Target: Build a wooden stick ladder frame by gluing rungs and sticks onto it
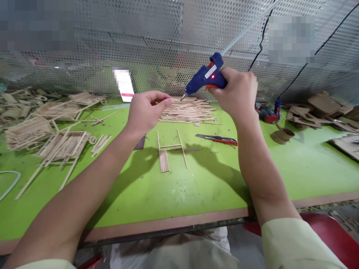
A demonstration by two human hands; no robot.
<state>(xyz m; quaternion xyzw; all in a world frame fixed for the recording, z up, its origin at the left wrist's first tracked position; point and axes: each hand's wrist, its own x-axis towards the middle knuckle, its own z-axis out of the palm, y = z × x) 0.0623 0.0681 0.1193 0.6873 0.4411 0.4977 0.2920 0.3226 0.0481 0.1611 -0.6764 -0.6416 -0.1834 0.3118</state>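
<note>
My right hand (238,89) is wrapped round a blue hot glue gun (206,76), whose red light is lit. Its metal nozzle points down and left, close to the fingertips of my left hand (148,110). Thumb and forefinger of that hand are pinched together; what they hold is too small to tell against the sticks behind. Below on the green table lies an H-shaped frame of thin wooden sticks (170,147), with several short sticks (164,161) side by side against its left leg. A pile of loose sticks (190,111) lies behind.
A red-handled utility knife (221,139) lies right of the frame. Small wooden cart models (63,145) crowd the left, and a lit phone (125,86) leans at the back. Cardboard scraps (305,116) and a cardboard ring (282,135) are on the right. Perforated metal (154,45) stands behind.
</note>
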